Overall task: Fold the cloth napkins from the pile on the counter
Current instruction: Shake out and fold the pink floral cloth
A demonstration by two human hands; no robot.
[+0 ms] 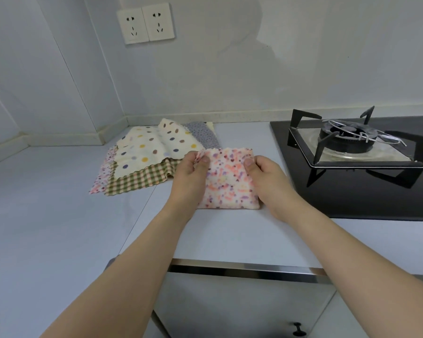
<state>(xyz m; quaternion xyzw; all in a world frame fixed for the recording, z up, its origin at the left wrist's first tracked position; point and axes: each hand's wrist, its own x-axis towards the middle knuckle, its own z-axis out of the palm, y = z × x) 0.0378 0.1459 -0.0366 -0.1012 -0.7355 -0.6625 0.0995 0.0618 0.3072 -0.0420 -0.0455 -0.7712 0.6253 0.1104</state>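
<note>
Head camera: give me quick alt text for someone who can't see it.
Both hands, left hand and right hand, pinch the far corners of a pink speckled napkin lying folded on a pale counter. To its left sits a pile of napkins, polka-dot on top; a black gas hob is on the right.
</note>
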